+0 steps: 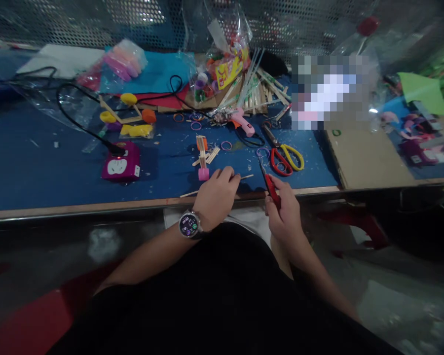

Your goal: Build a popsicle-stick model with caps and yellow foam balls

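A thin wooden stick lies near the front edge of the blue table, slanting from eight toward two o'clock. On its middle is the left hand, fingers bunched together and curled down over it; whether they pinch it, I cannot tell. At three o'clock, the right hand has its fingers closed around the red handle of a knife, its dark tip pointing to eleven.

Just beyond the left hand, at eleven o'clock, stands a stack of sticks with pink and orange pieces. The pink glue gun lies at one o'clock, the red-and-yellow scissors at two. Farther out are the purple power box between nine and ten, yellow lumps at ten, and cardboard between two and three.
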Action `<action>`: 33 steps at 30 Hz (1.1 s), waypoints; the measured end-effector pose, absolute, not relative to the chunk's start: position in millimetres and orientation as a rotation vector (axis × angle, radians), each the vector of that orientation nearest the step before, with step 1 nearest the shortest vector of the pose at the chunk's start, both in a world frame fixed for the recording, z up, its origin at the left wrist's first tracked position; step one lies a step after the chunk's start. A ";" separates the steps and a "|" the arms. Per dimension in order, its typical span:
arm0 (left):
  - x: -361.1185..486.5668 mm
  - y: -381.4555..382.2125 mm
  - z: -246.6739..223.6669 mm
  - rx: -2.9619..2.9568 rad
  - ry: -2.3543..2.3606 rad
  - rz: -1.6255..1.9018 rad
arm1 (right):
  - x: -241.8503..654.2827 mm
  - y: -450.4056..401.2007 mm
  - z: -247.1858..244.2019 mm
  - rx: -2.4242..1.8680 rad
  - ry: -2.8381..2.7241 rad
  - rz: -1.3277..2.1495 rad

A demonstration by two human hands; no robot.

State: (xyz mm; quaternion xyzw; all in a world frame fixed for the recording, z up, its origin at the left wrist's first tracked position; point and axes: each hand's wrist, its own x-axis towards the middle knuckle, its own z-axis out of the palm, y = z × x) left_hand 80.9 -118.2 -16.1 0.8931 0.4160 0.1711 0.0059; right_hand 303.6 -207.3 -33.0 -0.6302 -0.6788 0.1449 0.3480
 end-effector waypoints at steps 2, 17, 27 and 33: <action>85.4 -109.2 -24.4 2.847 1.262 0.580 | 302.1 -208.9 -28.1 -1.594 -1.727 0.371; 81.1 -96.0 -35.3 2.704 1.085 0.857 | 278.3 -230.9 -6.2 -1.825 -1.913 0.629; 79.8 -95.6 -31.1 2.663 1.080 0.821 | 270.1 -224.2 8.0 -1.852 -1.979 0.739; 80.1 -96.5 -30.6 2.629 1.090 0.822 | 265.9 -224.6 4.0 -1.815 -1.958 0.721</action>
